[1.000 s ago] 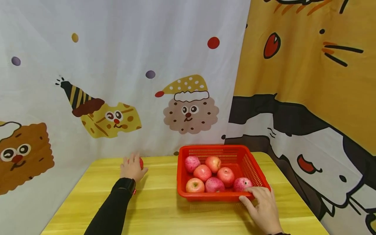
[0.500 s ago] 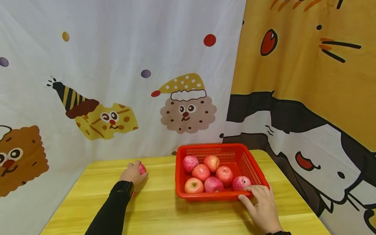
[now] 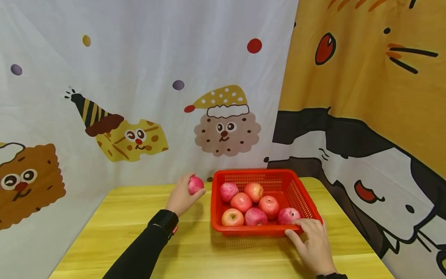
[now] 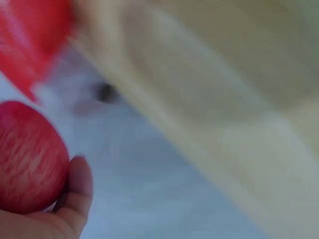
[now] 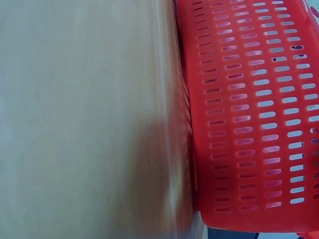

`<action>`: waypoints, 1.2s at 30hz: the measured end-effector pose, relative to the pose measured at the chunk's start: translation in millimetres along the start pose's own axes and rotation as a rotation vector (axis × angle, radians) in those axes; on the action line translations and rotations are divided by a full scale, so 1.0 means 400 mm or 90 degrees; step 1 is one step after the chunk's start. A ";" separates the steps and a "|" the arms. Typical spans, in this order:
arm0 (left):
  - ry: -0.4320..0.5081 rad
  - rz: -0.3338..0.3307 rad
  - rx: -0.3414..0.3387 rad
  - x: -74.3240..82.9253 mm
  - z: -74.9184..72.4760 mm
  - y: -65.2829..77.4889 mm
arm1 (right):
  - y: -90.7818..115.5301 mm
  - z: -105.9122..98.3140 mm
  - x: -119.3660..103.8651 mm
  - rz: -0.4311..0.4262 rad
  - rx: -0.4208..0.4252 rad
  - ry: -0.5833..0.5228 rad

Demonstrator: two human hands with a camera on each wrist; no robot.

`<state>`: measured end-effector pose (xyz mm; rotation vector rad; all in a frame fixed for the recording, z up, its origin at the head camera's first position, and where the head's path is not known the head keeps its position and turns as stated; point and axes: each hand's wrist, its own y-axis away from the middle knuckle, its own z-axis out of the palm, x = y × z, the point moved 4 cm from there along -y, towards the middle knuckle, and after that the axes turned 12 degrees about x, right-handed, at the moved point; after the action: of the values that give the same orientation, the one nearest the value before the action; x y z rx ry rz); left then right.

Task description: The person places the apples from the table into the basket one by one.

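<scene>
A pinkish-red apple [image 3: 196, 185] is held in my left hand [image 3: 180, 198], above the table and just left of the red plastic basket [image 3: 252, 230]. In the left wrist view a finger curls against the side of this apple [image 4: 31, 159]. My right hand [image 3: 313, 245] grips the basket's front right corner, thumb outside the rim and fingers over it. Several apples lie inside the basket, one striped apple [image 3: 287, 215] close to the right fingertips. The right wrist view shows the slotted basket wall [image 5: 249, 119], with the right hand itself out of sight.
The basket stands on a yellow wood-grain table [image 3: 202, 255]. A white cartoon-print curtain [image 3: 139, 77] hangs along its back edge, and an orange cat-print curtain [image 3: 355, 85] is on the right. Inside the basket, bare red floor shows at the back right.
My left hand has gripped the apple at the table's back left, lifted it and carried it right towards the basket. My right hand and the basket have stayed in place.
</scene>
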<state>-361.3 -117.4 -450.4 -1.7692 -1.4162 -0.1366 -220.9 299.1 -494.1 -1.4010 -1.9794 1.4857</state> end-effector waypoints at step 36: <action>-0.356 0.294 -0.029 0.319 0.145 0.039 | -0.015 -0.005 -0.007 0.012 -0.007 0.004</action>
<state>-325.9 16.7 -425.0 -2.2277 -1.3254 0.6159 -221.3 298.0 -487.5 -1.4305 -1.9796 1.4777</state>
